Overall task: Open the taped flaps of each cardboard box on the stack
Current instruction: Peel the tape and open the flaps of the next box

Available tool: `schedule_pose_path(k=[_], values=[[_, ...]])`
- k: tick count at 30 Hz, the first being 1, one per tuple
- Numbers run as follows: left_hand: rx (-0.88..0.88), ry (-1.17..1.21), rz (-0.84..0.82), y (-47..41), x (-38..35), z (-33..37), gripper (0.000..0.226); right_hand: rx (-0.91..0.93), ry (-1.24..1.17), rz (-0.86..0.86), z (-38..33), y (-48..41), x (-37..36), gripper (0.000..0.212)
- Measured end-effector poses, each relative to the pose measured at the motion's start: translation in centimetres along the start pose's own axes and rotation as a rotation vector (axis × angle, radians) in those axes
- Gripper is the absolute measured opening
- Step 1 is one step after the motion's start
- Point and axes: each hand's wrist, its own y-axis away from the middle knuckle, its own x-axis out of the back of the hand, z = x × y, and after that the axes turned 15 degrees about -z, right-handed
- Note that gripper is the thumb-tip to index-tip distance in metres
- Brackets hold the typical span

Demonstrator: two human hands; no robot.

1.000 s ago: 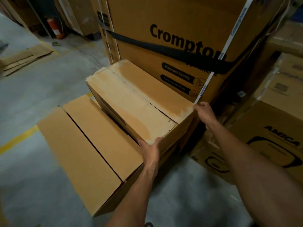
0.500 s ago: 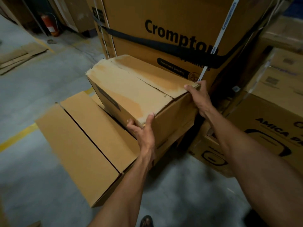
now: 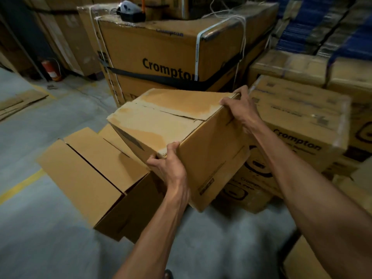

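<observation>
Now the small cardboard box [image 3: 181,125] is off the ground and tilted in my two hands, just above the wider carton [image 3: 94,174] that lies on the concrete floor [image 3: 40,248]. My left hand [image 3: 171,166] grasps its near corner, fingers curled round the edge. My right hand [image 3: 239,109] grasps the far right corner in the same way. The seam between the top flaps looks closed, with pale torn patches beside it, perhaps from tape. To do this step well, I should hold these opposite corners firmly, set the box down flat with the seam upward, and only then pull the flaps. Behind it stands the big strapped Crompton carton [image 3: 161,57], and on my right another Crompton box [image 3: 298,117].
</observation>
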Motion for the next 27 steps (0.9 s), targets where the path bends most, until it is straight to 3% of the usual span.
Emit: schedule_pose_path(k=[12, 22, 27], values=[[0.048, -0.106, -0.284, 17.6, -7.4, -2.5, 0.093, -0.050, -0.067, 0.213, 2.0, 15.9, 16.5, 0.036], [0.015, -0.158, -0.608, 23.0, -7.5, -0.3, 0.085, -0.016, -0.125, 0.435, 1.0, 25.3, 21.4, 0.038], [-0.047, -0.304, -0.759, 20.6, -5.8, 3.0, 0.109, -0.048, -0.213, 0.553, 0.7, 27.5, 19.2, 0.032]])
